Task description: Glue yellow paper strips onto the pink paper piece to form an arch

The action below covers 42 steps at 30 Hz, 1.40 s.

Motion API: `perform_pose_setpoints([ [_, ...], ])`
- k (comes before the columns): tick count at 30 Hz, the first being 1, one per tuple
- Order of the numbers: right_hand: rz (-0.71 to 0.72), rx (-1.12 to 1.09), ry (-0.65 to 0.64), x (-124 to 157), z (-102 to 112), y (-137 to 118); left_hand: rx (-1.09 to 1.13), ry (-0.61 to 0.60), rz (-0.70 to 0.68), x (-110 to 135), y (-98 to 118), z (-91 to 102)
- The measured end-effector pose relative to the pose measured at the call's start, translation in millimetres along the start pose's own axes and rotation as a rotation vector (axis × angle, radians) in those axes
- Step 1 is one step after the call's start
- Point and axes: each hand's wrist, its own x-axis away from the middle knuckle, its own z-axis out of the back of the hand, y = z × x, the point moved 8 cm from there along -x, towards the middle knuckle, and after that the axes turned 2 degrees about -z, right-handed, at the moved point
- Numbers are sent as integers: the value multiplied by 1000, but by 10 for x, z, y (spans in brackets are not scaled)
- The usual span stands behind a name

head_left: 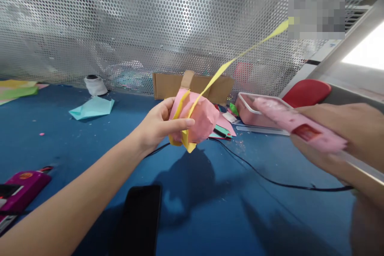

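Note:
My left hand is closed around a pink paper bundle wrapped with a yellow paper strip, held above the blue table. The strip's loose end rises up and to the right. My right hand grips a pink glue gun, close to the camera at the right, its nozzle pointing left toward the bundle. A black cord runs from the gun across the table.
A black phone lies at the near edge. A magenta tool sits at left. A folded light-blue paper, a white tape roll, a cardboard piece, a pink tray and a perforated metal wall lie behind.

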Motion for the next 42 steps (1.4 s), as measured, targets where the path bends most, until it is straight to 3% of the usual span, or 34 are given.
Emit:
perform_pose_setpoints([
  [3,63,122,-304,182,-421,230,8,40,-23,13,5,0],
  [6,55,85,-593,639,-917,359,23,87,-59,34,13,-20],
  [10,44,85,-602,1112,-1172,431,56,134,-60,54,-2,-66],
  [12,15,72,-586,1115,-1124,407,70,142,-58,66,-3,-101],
  [14,-37,44,-508,892,-933,273,80,154,-75,91,10,-138],
  [17,-130,-198,-301,330,-509,-166,53,206,-129,162,47,-190],
  [19,-118,-445,-174,-12,-267,-538,29,231,-148,214,55,-244],
  [21,-156,-622,-77,-241,-126,-779,30,227,-148,253,47,-315],
  [25,-240,-823,-111,-422,-201,-980,31,209,-198,291,70,-401],
  [28,-265,-834,-97,-464,-278,-984,-15,212,-294,301,134,-393],
  [31,-192,-765,-31,-492,-260,-1009,-30,206,-328,294,155,-362],
  [36,-86,-673,30,-480,-190,-1017,23,84,-264,299,111,-420],
  [42,5,-655,-130,-464,-303,-992,204,55,-81,310,-88,-499],
])
